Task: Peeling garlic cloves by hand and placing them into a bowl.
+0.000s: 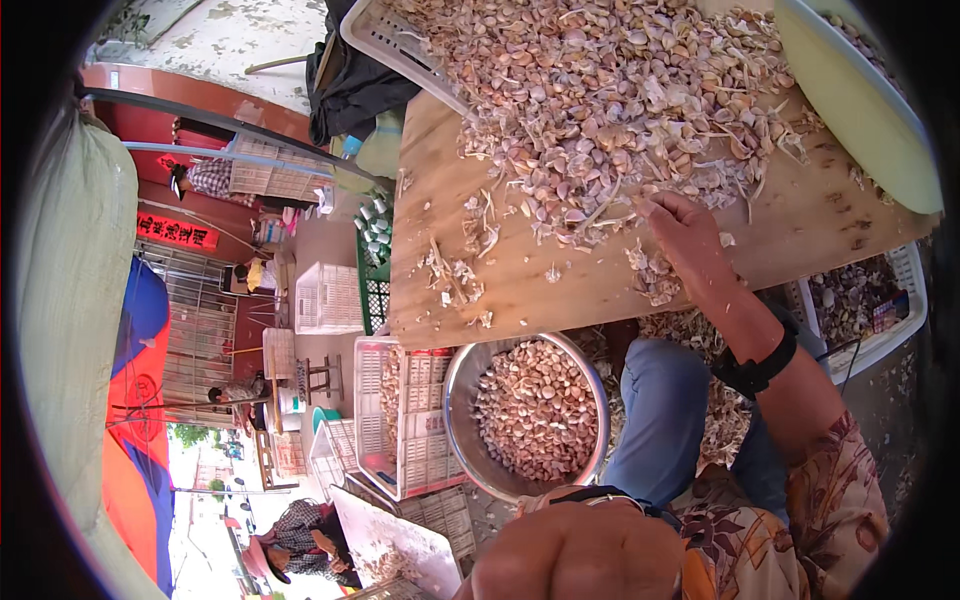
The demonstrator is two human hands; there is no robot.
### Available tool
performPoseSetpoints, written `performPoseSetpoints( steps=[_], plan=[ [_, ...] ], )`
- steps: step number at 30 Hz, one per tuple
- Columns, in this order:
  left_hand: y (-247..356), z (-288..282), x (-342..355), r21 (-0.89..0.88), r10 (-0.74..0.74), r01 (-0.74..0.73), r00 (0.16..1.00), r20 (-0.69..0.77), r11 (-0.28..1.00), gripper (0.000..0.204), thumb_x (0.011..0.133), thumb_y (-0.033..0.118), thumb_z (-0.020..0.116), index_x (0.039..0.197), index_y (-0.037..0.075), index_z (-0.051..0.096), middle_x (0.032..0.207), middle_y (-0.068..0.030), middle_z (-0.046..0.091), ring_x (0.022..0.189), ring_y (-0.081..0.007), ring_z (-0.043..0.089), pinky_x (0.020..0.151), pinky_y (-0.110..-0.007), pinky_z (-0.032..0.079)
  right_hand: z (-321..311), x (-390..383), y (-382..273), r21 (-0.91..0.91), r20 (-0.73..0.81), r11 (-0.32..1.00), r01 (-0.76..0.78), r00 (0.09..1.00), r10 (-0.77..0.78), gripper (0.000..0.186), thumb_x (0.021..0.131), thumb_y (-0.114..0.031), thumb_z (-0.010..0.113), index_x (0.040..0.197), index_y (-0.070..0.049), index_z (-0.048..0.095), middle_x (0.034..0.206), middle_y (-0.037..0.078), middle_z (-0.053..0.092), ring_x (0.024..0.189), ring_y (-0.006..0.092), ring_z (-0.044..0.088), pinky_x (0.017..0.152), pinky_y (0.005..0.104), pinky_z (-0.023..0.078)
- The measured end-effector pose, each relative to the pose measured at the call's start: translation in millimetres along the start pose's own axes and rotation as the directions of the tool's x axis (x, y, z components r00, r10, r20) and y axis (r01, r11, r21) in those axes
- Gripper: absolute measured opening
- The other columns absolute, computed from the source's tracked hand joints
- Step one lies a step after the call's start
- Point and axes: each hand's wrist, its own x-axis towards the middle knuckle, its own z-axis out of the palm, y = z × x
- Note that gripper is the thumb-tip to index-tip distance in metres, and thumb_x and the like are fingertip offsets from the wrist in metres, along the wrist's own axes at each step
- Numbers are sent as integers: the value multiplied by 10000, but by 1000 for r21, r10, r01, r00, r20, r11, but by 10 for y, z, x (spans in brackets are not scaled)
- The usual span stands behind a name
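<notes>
My right hand (690, 245), a dark band on its wrist, reaches over the near edge of the wooden table (580, 300). Thumb and fingers pinch together at the border of a wide heap of garlic cloves (600, 110). Whatever sits between the fingertips is too small to name. Dry skins and pale stalks lie mixed through the heap and scattered near the hand. Below the table edge stands a round metal basin (449, 425), filled with loose garlic cloves (535, 410), left of my knee. My left hand does not show.
A white perforated tray (410, 45) holds part of the heap; a pale green basin (860, 110) stands at right. Below sits a white tub (915, 290) of garlic scraps. White crates (425, 420) stand left of the metal basin. Another person (300, 540) works beside a pale board (400, 535).
</notes>
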Motion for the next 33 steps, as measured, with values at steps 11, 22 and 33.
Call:
performPoseSetpoints(
  steps=[11, 22, 33],
  plan=[
    [-87, 118, 11, -67, -99, 86, 966, -239, 994, 39, 797, 22, 677, 765, 1, 682, 852, -114, 594, 788, -196, 630, 629, -286, 550, 14, -28, -19, -29, -8, 1000, 3, 1000, -3, 189, 870, -166, 604, 900, 17, 644, 676, -66, 489, 625, 17, 396, 541, 207, 342],
    [-7, -62, -171, -629, -587, 175, 603, -540, 758, 110, 885, 90, 588, 842, 18, 658, 809, -135, 602, 700, -211, 604, 550, -266, 490, 27, -56, -39, 61, -1, 994, -86, 996, 87, 171, 891, -211, 619, 915, -43, 644, 623, -85, 443, 497, -2, 349, 429, 187, 282],
    [1620, -1749, -712, 639, -246, -66, 949, -198, -767, 99, 852, 113, 653, 899, 25, 651, 919, -102, 619, 721, -187, 597, 666, -300, 488, 7, 11, -46, 23, -37, 1000, -6, 999, 7, 213, 868, -175, 633, 998, -7, 656, 690, -54, 527, 578, 20, 452, 503, 192, 368]
  ],
)
